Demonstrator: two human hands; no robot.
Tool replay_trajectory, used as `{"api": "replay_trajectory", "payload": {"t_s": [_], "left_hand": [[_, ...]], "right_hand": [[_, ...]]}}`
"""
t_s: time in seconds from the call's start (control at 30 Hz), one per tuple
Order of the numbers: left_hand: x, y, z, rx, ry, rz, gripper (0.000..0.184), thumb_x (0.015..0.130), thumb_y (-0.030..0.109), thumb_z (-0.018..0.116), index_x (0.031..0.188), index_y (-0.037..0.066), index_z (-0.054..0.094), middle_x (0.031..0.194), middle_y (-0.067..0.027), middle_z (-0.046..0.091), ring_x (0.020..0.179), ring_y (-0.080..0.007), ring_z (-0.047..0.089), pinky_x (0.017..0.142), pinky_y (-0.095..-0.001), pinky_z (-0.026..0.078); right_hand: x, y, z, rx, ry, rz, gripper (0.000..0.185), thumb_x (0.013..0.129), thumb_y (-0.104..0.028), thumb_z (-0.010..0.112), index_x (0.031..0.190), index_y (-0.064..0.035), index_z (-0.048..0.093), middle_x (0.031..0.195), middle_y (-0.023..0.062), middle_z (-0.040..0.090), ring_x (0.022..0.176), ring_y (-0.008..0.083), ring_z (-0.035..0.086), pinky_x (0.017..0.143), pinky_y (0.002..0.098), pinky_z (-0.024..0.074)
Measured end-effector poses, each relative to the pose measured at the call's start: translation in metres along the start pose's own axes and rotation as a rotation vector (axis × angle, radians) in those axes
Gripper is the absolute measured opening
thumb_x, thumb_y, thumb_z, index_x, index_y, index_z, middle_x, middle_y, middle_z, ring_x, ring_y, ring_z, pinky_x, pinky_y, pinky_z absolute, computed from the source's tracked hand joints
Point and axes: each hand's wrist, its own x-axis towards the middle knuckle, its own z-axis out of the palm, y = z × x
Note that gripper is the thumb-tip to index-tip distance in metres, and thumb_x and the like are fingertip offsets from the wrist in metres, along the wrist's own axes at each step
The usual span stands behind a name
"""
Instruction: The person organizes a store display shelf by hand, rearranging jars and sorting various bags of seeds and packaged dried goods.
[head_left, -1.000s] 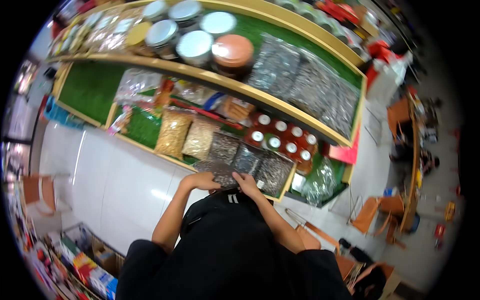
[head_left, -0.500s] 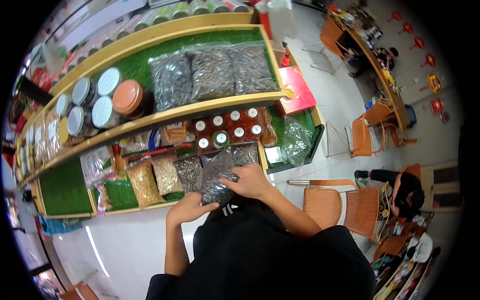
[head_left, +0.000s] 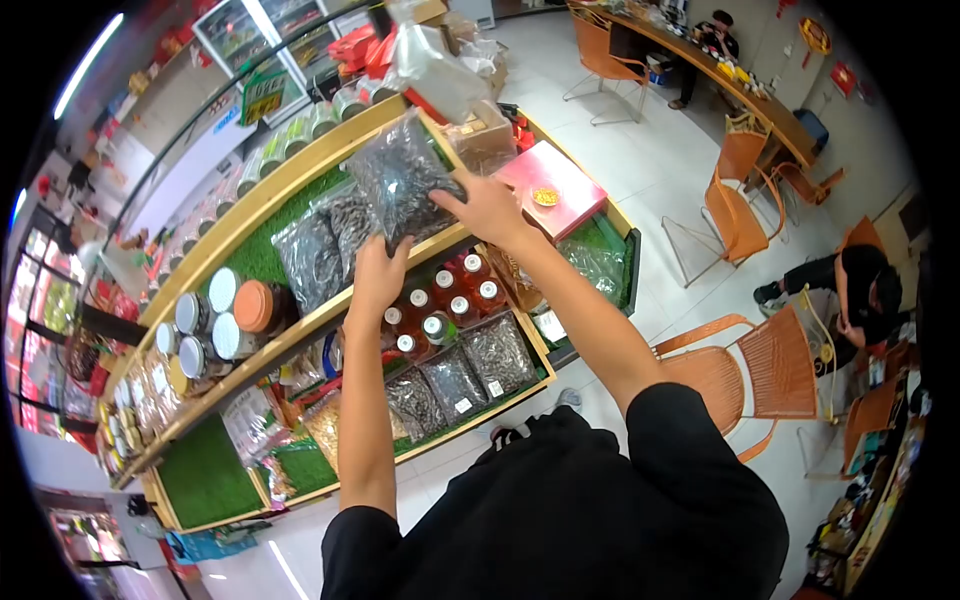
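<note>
Between my two hands is a clear bag of dark seeds (head_left: 398, 172), held over the right end of the upper shelf (head_left: 300, 190). My left hand (head_left: 380, 268) grips its lower edge, thumb and fingers closed on the plastic. At the bag's lower right corner my right hand (head_left: 488, 210) holds on, thumb over the bag. Similar dark bags (head_left: 308, 258) lie on the green shelf just left of it. Below, on the lower shelf, are red bottles with white caps (head_left: 440, 300) and more dark seed bags (head_left: 498, 355).
Lidded jars (head_left: 262, 306) stand left on the upper shelf. A red box (head_left: 553, 188) sits beyond the shelf's right end. Woven chairs (head_left: 780, 362) stand at the right, near a seated person (head_left: 862, 290). Another person (head_left: 716, 40) is at the far table.
The held bag has moved from near my body, over the lower shelf, up and forward to the upper shelf. Both arms now reach out, and the view has shifted.
</note>
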Motion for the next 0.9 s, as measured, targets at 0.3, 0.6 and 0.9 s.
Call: {"api": "replay_trajectory", "payload": {"t_s": [0.3, 0.6, 0.9], "left_hand": [[-0.146, -0.087, 0.089, -0.237, 0.266, -0.255, 0.023, 0.088, 0.003, 0.052, 0.109, -0.005, 0.055, 0.098, -0.0163, 0.061, 0.091, -0.0249, 0.06, 0.082, -0.0343, 0.046], [-0.322, -0.111, 0.124, -0.102, -0.709, -0.943, 0.043, 0.084, 0.038, 0.052, 0.098, -0.001, 0.064, 0.085, -0.012, 0.066, 0.067, -0.0193, 0.061, 0.063, -0.036, 0.048], [-0.147, 0.013, 0.178, -0.077, -0.638, -0.246, 0.035, 0.09, 0.021, 0.052, 0.118, 0.0, 0.054, 0.109, -0.0226, 0.062, 0.099, -0.0339, 0.061, 0.085, -0.039, 0.047]], "right_hand": [[-0.266, 0.167, -0.036, 0.661, -0.095, 0.814, 0.035, 0.084, -0.023, 0.06, 0.113, -0.0049, 0.054, 0.09, 0.0143, 0.061, 0.083, 0.0212, 0.06, 0.07, 0.0383, 0.0477], [-0.777, 0.188, -0.224, 0.325, 0.254, 2.456, 0.016, 0.085, -0.02, 0.05, 0.095, -0.008, 0.053, 0.072, 0.0122, 0.055, 0.055, 0.0234, 0.051, 0.051, 0.0431, 0.0447], [-0.736, 0.314, -0.09, 0.59, 0.506, 1.757, 0.009, 0.079, -0.012, 0.056, 0.077, -0.0057, 0.05, 0.059, 0.0099, 0.048, 0.044, 0.0192, 0.047, 0.035, 0.0335, 0.0367]]}}
